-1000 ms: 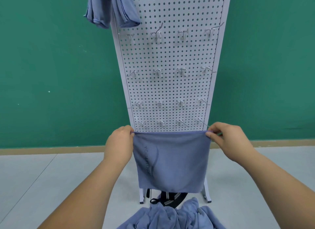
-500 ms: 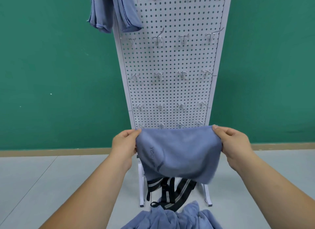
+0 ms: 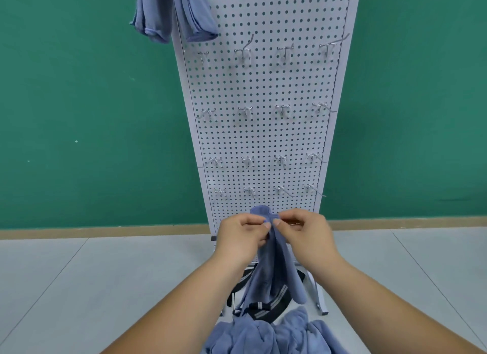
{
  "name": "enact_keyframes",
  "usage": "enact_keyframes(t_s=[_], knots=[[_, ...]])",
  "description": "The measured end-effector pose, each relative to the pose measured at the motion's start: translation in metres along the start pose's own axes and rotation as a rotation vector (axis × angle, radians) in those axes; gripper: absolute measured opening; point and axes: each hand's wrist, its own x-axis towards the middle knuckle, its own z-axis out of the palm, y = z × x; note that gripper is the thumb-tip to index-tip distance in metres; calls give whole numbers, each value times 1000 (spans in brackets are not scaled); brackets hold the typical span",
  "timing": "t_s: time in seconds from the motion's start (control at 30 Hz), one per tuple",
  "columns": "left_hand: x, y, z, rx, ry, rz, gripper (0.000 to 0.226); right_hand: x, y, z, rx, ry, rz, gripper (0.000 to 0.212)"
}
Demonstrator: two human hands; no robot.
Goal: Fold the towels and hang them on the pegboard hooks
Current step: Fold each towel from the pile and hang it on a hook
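Your left hand (image 3: 241, 235) and right hand (image 3: 305, 233) meet in front of the white perforated pegboard (image 3: 263, 132), fingers pinched shut on the top edge of a soft blue towel (image 3: 274, 266), which hangs down in a narrow folded drape between your wrists. Thin wire hooks (image 3: 246, 111) stud the board in rows. Two folded towels (image 3: 174, 13) hang at its upper left. A rumpled blue pile (image 3: 268, 335) lies on the pale floor below.

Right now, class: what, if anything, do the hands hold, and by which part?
Both the left hand and right hand pinch the blue towel at its top edge.
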Motion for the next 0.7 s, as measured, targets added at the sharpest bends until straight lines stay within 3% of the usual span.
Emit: enact_keyframes(t_s=[0.23,0.37,0.57,0.7], knots=[[-2,-3,3,-18,43,30,7,-13,3,11,-137,162,-124,6],[-3,-5,4,3,18,50,5,-14,5,15,-204,149,-153,10],[-8,2,7,-62,-25,25,23,-19,-1,14,-257,112,-189,20],[-11,11,5,31,-74,98,23,-10,2,5,-252,122,-148,12]])
